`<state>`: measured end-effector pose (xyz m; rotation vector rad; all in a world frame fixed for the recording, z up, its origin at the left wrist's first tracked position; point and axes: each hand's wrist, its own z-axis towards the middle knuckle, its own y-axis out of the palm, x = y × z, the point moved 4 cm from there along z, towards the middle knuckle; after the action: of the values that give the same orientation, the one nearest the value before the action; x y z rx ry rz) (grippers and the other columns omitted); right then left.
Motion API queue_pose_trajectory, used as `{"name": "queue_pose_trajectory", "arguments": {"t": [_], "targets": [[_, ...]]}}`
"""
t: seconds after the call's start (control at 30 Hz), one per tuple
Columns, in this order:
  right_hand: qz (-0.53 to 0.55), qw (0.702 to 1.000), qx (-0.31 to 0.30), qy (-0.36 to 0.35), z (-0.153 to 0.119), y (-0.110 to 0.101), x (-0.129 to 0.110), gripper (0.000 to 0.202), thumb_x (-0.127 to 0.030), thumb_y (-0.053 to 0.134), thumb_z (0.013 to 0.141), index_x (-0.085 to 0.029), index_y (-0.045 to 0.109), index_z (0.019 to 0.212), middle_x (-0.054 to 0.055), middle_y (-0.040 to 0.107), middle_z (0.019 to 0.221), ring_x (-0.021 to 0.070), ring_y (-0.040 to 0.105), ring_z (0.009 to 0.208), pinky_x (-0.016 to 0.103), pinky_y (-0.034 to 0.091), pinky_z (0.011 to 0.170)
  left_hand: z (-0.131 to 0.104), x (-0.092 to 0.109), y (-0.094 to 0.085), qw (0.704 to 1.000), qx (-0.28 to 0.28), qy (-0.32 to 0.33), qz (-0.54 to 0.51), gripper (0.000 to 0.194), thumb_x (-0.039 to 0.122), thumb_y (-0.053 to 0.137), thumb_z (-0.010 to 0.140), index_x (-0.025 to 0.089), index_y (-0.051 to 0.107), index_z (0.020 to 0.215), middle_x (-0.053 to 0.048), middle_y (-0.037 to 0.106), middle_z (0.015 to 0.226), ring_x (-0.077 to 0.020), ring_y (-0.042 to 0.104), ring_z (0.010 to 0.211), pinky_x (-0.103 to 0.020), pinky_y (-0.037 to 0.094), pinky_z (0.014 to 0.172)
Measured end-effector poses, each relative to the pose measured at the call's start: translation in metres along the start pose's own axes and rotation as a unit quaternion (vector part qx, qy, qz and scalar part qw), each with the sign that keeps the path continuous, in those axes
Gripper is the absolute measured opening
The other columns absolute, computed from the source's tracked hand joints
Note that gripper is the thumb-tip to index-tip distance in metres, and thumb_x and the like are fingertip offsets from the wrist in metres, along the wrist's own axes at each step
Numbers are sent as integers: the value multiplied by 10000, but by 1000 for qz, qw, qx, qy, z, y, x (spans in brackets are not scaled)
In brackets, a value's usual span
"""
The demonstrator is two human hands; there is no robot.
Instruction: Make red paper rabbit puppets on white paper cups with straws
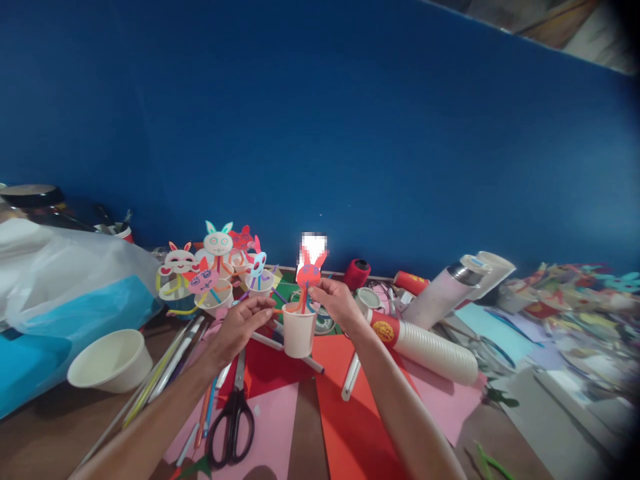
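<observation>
Nearest the camera, black-handled scissors [233, 415] lie on pink paper [274, 423], a brown tabletop [306, 427] strip showing between it and the red paper [350, 407]. Beyond, the right hand [339, 303] pinches the red paper rabbit [309, 275] above a white paper cup [299, 335], while the left hand [246, 325] narrows on its orange arm [286, 311]. Rabbit-topped cups [214, 300] crowd the far left, stacked cups [433, 350] the right, and the blue wall [320, 133] bounds the far edge.

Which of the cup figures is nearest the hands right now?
The red, long-eared figure in the white cup; it alone sits between the left hand and right hand.
</observation>
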<state>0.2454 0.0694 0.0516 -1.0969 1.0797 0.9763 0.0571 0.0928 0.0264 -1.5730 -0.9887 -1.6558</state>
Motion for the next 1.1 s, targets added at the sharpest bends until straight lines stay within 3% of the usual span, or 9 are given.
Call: {"name": "queue_pose_trajectory", "arguments": {"t": [0.23,0.5,0.6,0.8,1.1], "targets": [[10,1000,21,-2,3,-4,9,194,-312,540,686,-139,610,740,-22,539,609,82,426,517,204,346,514,2,-9,-4,999,29,-35,-18,353,410,563,707,141,577,937,-51,648,760,-174,617,655,-267,446,577],[-3,1000,26,0,2,-1,6,200,-320,535,689,-132,597,718,-15,515,582,81,403,499,195,326,480,-1,-28,8,984,-97,-145,-30,381,440,542,726,142,572,961,-103,649,907,-196,616,753,-255,451,555],[-22,999,27,-15,2,1,6,198,-324,532,693,-137,594,708,-22,498,565,79,390,491,194,315,475,-3,-33,19,983,-121,-129,-50,372,383,596,703,135,584,980,-109,641,954,-164,599,731,-232,442,558],[-56,998,16,-13,3,4,14,227,-369,540,690,-149,597,707,-22,524,574,86,416,486,198,325,469,-4,-46,37,988,-112,-71,-80,423,304,655,657,159,584,1047,-89,640,970,-149,558,713,-202,396,508],[-90,995,20,-23,2,3,14,237,-377,527,707,-152,598,689,-20,535,569,90,438,478,200,342,466,-6,-43,40,987,-106,-74,-93,422,297,648,659,153,579,1050,-91,631,997,-154,555,712,-195,385,489]]}}
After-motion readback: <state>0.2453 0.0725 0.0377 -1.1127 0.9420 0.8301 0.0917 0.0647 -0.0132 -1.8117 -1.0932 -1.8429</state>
